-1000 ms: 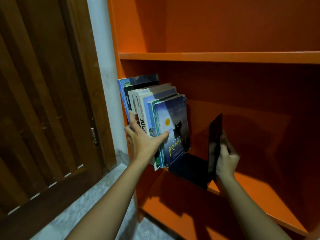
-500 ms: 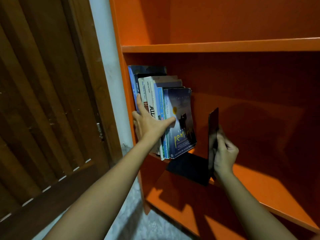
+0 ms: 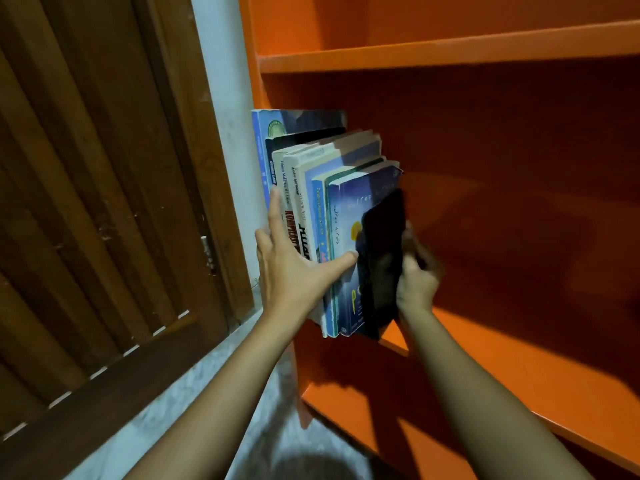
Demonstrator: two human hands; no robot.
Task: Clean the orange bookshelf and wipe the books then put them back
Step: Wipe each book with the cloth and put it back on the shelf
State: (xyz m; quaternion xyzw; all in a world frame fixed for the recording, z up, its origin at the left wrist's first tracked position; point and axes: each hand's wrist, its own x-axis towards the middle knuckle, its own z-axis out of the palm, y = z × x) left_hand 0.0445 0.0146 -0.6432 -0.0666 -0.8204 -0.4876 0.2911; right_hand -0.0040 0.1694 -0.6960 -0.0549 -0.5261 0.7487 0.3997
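Observation:
Several books [image 3: 322, 202] stand upright at the left end of the middle shelf of the orange bookshelf [image 3: 485, 53], their spines sticking out past the shelf edge. My left hand [image 3: 294, 268] is spread over the spines, fingers up and thumb on the blue front cover [image 3: 346, 237]. A black bookend [image 3: 382, 258] stands flat against that cover. My right hand [image 3: 415, 275] grips the bookend's upright plate from the right; the hand is blurred.
A dark wooden door [image 3: 97, 209] fills the left, with a strip of white wall [image 3: 225, 116] between it and the shelf. Grey marbled floor [image 3: 194, 393] lies below. The middle shelf board [image 3: 519, 358] runs bare to the right.
My right hand has slid the black bookend left along the shelf until it meets the front book. My left hand stays on the spines.

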